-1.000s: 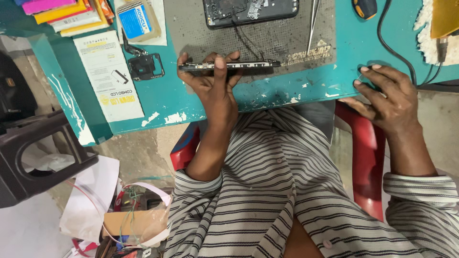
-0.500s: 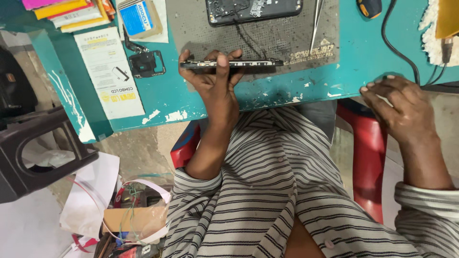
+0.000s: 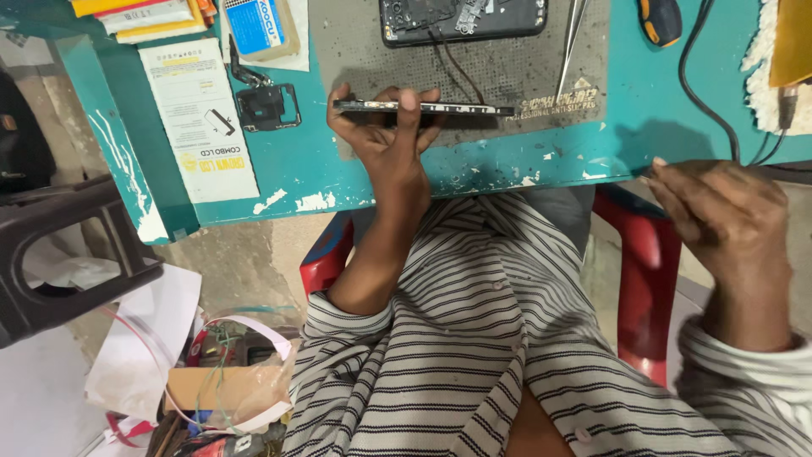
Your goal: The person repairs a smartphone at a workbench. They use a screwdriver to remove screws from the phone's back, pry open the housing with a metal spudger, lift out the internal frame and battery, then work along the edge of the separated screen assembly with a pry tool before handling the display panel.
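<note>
My left hand point(image 3: 389, 152) grips a thin dark phone panel point(image 3: 461, 107) and holds it edge-on over the near edge of a grey work mat point(image 3: 524, 72). Its thumb is on the near side of the panel and its fingers on the far side. An opened black phone body point(image 3: 461, 17) lies at the back of the mat, with thin wires running toward the panel. My right hand point(image 3: 719, 220) hovers off the teal table point(image 3: 592, 156), beyond its front right edge. The fingers are pinched together, and I cannot make out anything between them.
Metal tweezers point(image 3: 573, 34), a dark tool handle point(image 3: 660, 19) and a black cable point(image 3: 702, 76) lie at the table's right. A small black frame part point(image 3: 266, 106) and a printed leaflet point(image 3: 199, 118) lie at the left. A red chair point(image 3: 643, 271), a black stool point(image 3: 59, 254) and a box of scraps point(image 3: 220, 389) are below.
My right hand has lifted off the table's front edge and drawn back to the right, fingers closing together. My left hand still holds the panel in the same place.
</note>
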Demonstrator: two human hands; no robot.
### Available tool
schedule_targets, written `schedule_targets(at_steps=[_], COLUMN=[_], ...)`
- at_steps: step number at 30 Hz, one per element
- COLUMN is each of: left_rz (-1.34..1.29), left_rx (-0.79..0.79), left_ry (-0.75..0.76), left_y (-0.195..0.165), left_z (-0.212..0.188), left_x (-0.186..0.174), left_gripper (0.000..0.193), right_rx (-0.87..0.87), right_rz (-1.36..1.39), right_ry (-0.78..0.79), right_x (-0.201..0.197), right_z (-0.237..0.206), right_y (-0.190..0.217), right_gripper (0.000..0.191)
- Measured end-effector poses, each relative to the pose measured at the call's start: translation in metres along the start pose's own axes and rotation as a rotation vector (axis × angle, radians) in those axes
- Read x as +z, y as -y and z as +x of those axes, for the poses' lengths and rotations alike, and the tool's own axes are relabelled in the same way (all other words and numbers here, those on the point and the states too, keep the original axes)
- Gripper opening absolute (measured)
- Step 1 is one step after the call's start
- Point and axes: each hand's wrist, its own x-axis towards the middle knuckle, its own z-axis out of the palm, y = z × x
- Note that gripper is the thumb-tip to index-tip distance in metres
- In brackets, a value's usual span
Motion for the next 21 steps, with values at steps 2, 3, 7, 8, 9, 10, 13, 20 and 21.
schedule_targets(at_steps=[2,3,7,8,9,10,13,20,21], left_rz=[0.049,0.036,0.005,-0.002,-0.011,-0.02,-0.044,-0.072,-0.075], left_rx=[0.015,0.022,0.047,0.052,0.048,0.043,0.01,0.015,0.012], left_ry=[-0.002,-0.005,-0.013,-0.008,-0.02,-0.029,-0.057,-0.079,-0.077], left_y=[0.0,0.0,0.001,0.001,0.001,0.002,0.003,0.007,0.007], left_z=[-0.001,-0.001,-0.001,-0.001,0.0,0.0,0.002,0.003,0.003], left_x=[0.0,0.001,0.002,0.002,0.002,0.002,0.003,0.001,0.0], left_gripper=[0.077,0.078,0.08,0.08,0.08,0.081,0.082,0.083,0.082], right_rx=[-0.096,-0.141,-0.29,-0.316,-0.274,-0.228,-0.238,-0.43,-0.426], right_rz=[0.243,0.301,0.56,0.623,0.691,0.758,0.62,0.431,0.422], right_ry=[-0.213,-0.301,-0.517,-0.54,-0.516,-0.493,-0.318,-0.378,-0.382], right_x=[0.017,0.028,0.064,0.071,0.075,0.078,0.075,0.082,0.084], right_z=[0.014,0.022,0.058,0.068,0.077,0.086,0.102,0.123,0.123], right_y=[-0.004,-0.002,0.019,0.029,0.039,0.048,0.067,0.065,0.065], right_gripper=[0.019,0.017,0.014,0.015,0.016,0.017,0.014,0.011,0.011])
